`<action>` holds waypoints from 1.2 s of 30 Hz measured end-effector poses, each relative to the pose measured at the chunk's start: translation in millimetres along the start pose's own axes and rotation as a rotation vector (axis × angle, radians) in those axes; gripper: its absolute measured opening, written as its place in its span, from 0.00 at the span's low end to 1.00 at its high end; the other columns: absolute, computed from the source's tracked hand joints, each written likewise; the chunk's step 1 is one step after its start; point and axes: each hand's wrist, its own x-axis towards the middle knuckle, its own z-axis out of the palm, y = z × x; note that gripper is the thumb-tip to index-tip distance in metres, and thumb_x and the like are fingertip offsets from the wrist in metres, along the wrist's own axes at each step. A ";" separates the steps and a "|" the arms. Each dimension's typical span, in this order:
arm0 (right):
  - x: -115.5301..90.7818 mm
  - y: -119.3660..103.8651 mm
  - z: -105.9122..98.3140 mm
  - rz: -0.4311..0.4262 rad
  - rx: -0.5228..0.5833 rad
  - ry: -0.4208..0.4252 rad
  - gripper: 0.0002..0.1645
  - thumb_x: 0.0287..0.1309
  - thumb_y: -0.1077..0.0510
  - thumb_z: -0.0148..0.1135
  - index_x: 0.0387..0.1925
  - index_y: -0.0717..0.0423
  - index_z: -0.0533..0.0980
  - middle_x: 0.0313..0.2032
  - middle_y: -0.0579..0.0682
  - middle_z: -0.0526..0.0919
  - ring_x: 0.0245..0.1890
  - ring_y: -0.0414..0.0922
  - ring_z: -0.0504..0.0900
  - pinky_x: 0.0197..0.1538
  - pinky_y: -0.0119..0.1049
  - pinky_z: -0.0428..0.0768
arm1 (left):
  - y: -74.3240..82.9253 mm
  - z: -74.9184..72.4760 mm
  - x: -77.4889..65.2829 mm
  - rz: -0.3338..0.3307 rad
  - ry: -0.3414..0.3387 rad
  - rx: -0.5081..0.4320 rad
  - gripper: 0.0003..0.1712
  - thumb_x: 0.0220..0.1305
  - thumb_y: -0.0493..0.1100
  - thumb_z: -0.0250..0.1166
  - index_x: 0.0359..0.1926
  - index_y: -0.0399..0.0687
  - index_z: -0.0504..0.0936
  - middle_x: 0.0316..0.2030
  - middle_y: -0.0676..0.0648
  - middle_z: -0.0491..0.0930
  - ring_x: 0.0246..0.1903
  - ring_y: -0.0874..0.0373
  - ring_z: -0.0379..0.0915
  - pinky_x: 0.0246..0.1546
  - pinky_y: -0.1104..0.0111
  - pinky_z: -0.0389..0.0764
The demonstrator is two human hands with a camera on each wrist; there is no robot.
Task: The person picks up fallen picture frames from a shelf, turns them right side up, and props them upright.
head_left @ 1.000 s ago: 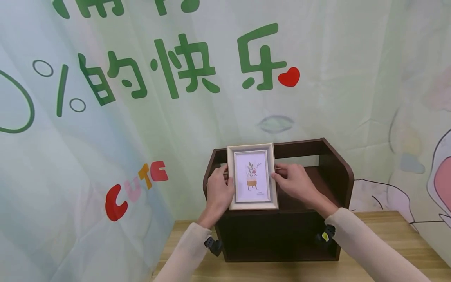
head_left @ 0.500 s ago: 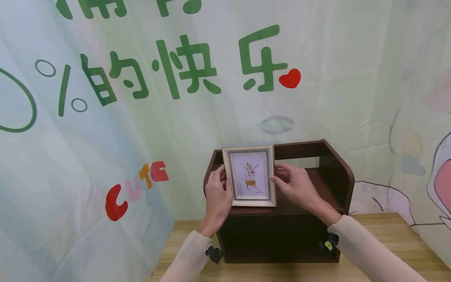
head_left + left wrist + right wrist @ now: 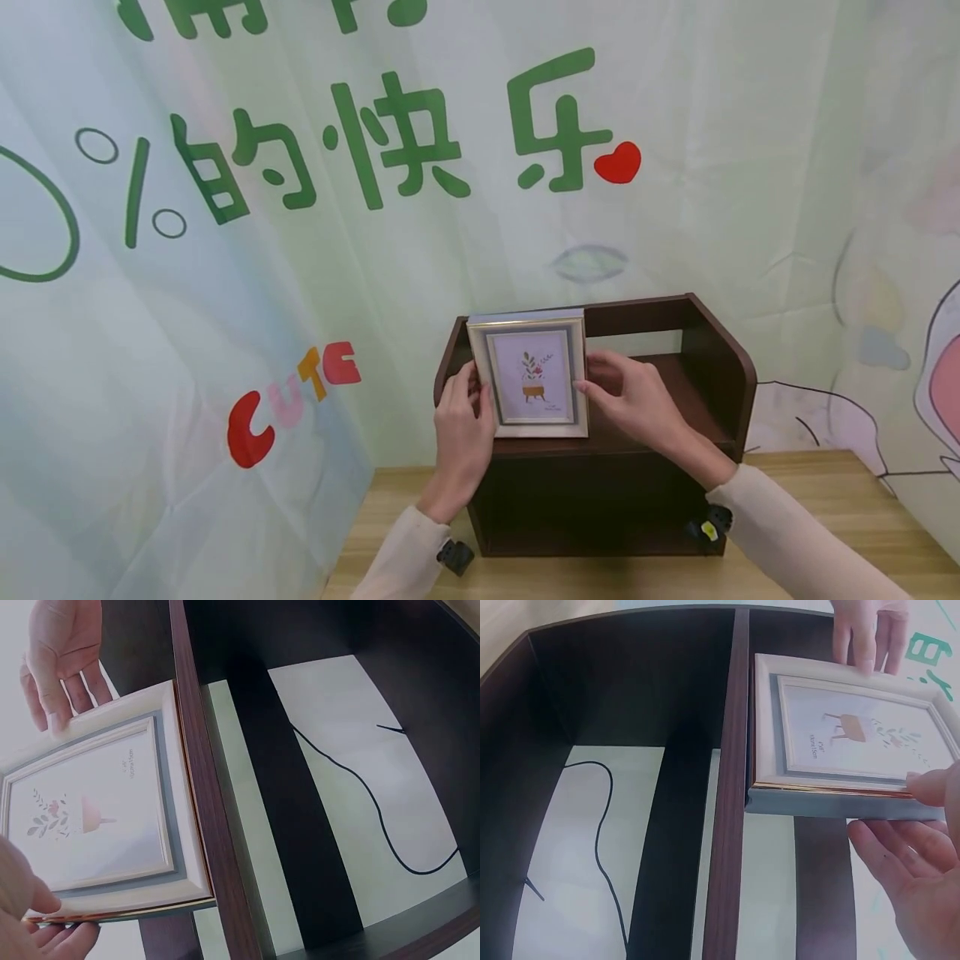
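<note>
A cream-edged picture frame [image 3: 531,379] with a potted-plant print stands near the left end of the dark brown shelf unit's [image 3: 660,442] upper board, its top leaning back. My left hand [image 3: 462,437] grips its left side, thumb at the front edge. On the opposite side my right hand [image 3: 637,400] holds the frame, thumb on the front border and fingers at the side and back. The right wrist view shows the frame's lower edge [image 3: 754,735] at the board's front edge [image 3: 731,750]. Most of the frame's back is hidden.
The shelf unit stands on a wood-grain table [image 3: 817,500] and has a lower compartment [image 3: 592,504] and raised side panels [image 3: 720,358]. A printed cloth backdrop [image 3: 450,250] hangs behind and to the left.
The picture frame has shifted slightly left and its top has tipped back, so its top edge now shows. Both hands have moved with it, keeping their hold at the sides.
</note>
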 end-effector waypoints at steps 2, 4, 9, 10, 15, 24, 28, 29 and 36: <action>0.5 -0.6 -0.6 -0.003 0.005 -0.003 0.25 0.59 0.52 0.69 0.56 0.55 0.76 0.49 0.54 0.87 0.47 0.48 0.88 0.43 0.44 0.86 | 0.5 -1.8 0.0 0.005 -0.001 0.009 0.20 0.67 0.33 0.61 0.59 0.32 0.75 0.43 0.38 0.81 0.43 0.51 0.83 0.39 0.70 0.86; 0.6 -1.1 -1.3 -0.003 0.010 -0.008 0.25 0.59 0.53 0.69 0.56 0.55 0.77 0.48 0.55 0.88 0.46 0.49 0.88 0.43 0.44 0.86 | 1.5 -3.2 -0.1 0.010 -0.004 0.017 0.20 0.67 0.33 0.61 0.59 0.31 0.75 0.42 0.37 0.82 0.42 0.51 0.84 0.38 0.70 0.86; -0.7 -0.6 -4.1 0.008 0.009 -0.014 0.25 0.58 0.53 0.69 0.56 0.56 0.77 0.49 0.55 0.87 0.47 0.49 0.88 0.43 0.45 0.86 | 4.5 -2.4 1.9 0.001 -0.008 0.012 0.18 0.68 0.34 0.61 0.56 0.31 0.78 0.42 0.37 0.84 0.42 0.50 0.85 0.37 0.69 0.86; -0.6 -0.3 -4.6 0.009 0.008 -0.015 0.26 0.58 0.53 0.69 0.57 0.56 0.76 0.49 0.56 0.87 0.47 0.49 0.88 0.44 0.45 0.86 | 4.9 -1.7 2.7 -0.002 -0.007 0.012 0.17 0.68 0.34 0.61 0.56 0.31 0.78 0.42 0.37 0.85 0.42 0.50 0.85 0.37 0.69 0.86; -1.2 0.1 -6.8 0.017 0.007 -0.025 0.26 0.58 0.54 0.70 0.57 0.56 0.76 0.49 0.55 0.87 0.47 0.48 0.88 0.43 0.43 0.86 | 4.7 3.5 5.8 -0.003 0.000 0.003 0.17 0.67 0.32 0.61 0.55 0.30 0.78 0.41 0.37 0.84 0.41 0.50 0.85 0.36 0.69 0.86; -4.3 -4.9 -8.5 -0.008 0.031 -0.041 0.21 0.55 0.53 0.72 0.51 0.50 0.79 0.44 0.50 0.89 0.41 0.43 0.89 0.39 0.34 0.84 | -0.8 12.6 15.3 -0.094 -0.030 -0.089 0.17 0.67 0.33 0.60 0.56 0.34 0.78 0.45 0.37 0.85 0.44 0.50 0.86 0.39 0.66 0.87; -6.6 -6.2 -8.2 -0.007 0.055 -0.052 0.20 0.54 0.54 0.73 0.50 0.48 0.80 0.42 0.48 0.89 0.38 0.40 0.89 0.38 0.31 0.83 | -4.6 18.3 19.7 -0.120 -0.029 -0.130 0.15 0.67 0.33 0.61 0.54 0.35 0.79 0.45 0.37 0.85 0.44 0.50 0.86 0.40 0.66 0.87; -7.3 -6.4 -7.8 -0.004 0.062 -0.056 0.20 0.54 0.54 0.73 0.50 0.48 0.80 0.41 0.48 0.90 0.37 0.39 0.89 0.37 0.30 0.83 | -5.7 19.8 20.7 -0.130 -0.027 -0.137 0.15 0.67 0.34 0.61 0.53 0.36 0.80 0.45 0.37 0.86 0.44 0.50 0.86 0.39 0.66 0.87; -13.2 -13.0 -1.0 0.008 0.143 -0.104 0.19 0.54 0.50 0.73 0.48 0.45 0.81 0.40 0.46 0.89 0.35 0.36 0.87 0.37 0.30 0.84 | -12.7 27.2 27.0 -0.199 -0.044 -0.215 0.13 0.66 0.35 0.63 0.51 0.40 0.81 0.44 0.40 0.86 0.43 0.51 0.86 0.40 0.64 0.87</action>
